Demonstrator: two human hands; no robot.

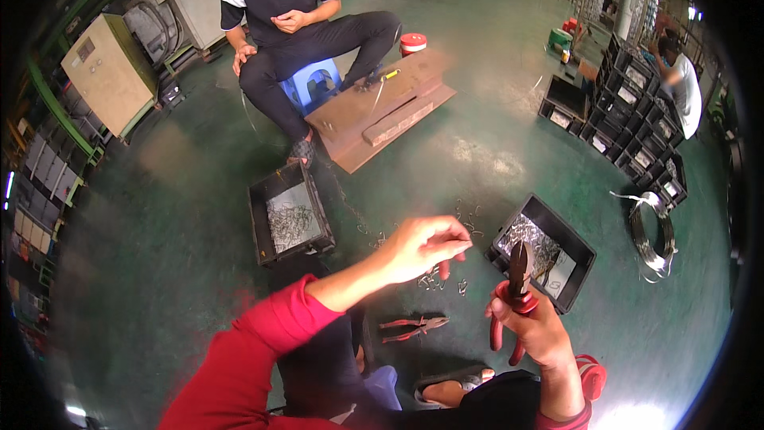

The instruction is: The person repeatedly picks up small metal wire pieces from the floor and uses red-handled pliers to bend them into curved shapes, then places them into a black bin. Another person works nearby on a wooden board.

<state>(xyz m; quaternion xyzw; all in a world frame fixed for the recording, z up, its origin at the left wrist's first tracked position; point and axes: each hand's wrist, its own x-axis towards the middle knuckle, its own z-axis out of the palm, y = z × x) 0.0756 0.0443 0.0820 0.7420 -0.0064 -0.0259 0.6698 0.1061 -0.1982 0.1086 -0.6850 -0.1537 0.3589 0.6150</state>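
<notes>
My right hand [537, 326] grips a pair of pliers [520, 271] with red handles, its dark jaws pointing up and pressed together. To its left, my left hand [426, 248] is closed in a pinch; whatever is between the fingertips is too small to make out. Small bent wire pieces [434, 279] lie scattered on the floor beneath it. A second pair of red-handled pliers [414, 327] rests on the floor near my feet. Just beyond my right hand stands a black crate [578, 271] with a heap of wire pieces [535, 244] inside.
Another black crate [259, 227] of wire pieces stands to the left. Ahead, a person [278, 8] sits on a blue stool [312, 84] beside a brown board [354, 131]. On the right are stacked black crates [613, 115], a wire coil [651, 235] and another person [684, 87].
</notes>
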